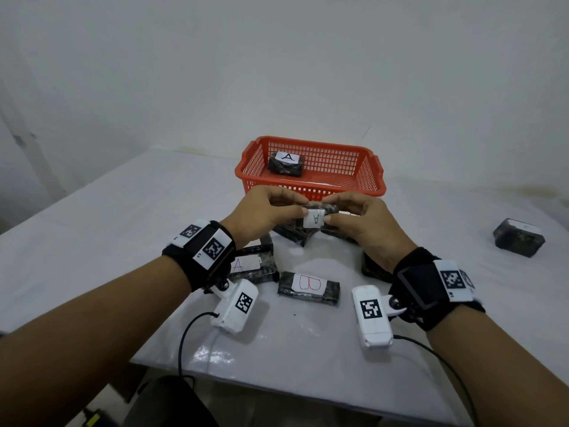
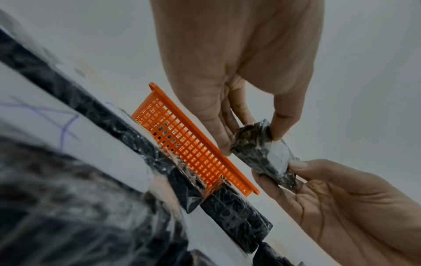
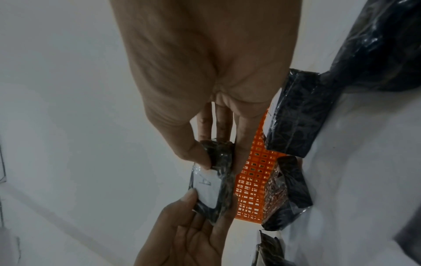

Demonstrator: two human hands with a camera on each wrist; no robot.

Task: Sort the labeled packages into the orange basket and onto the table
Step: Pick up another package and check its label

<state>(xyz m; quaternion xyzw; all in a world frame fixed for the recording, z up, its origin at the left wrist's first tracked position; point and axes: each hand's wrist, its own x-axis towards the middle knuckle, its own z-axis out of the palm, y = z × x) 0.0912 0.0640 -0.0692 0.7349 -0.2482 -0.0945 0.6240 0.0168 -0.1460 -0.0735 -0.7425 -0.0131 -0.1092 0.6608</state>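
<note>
Both hands hold one small black wrapped package (image 1: 315, 217) with a white "A" label just in front of the orange basket (image 1: 326, 155). My left hand (image 1: 300, 208) pinches its left end and my right hand (image 1: 331, 212) pinches its right end. In the left wrist view the left hand (image 2: 251, 144) grips the package (image 2: 262, 154) between thumb and fingers. In the right wrist view the right hand (image 3: 222, 162) does the same on the package (image 3: 212, 185). Another "A" package (image 1: 286, 164) lies inside the basket.
On the white table (image 1: 123, 211) lie an "A" package (image 1: 246, 265), a "B" package (image 1: 309, 288) and more black packages (image 1: 295, 234) under my hands. One package (image 1: 518, 237) sits far right. A wall stands behind the basket.
</note>
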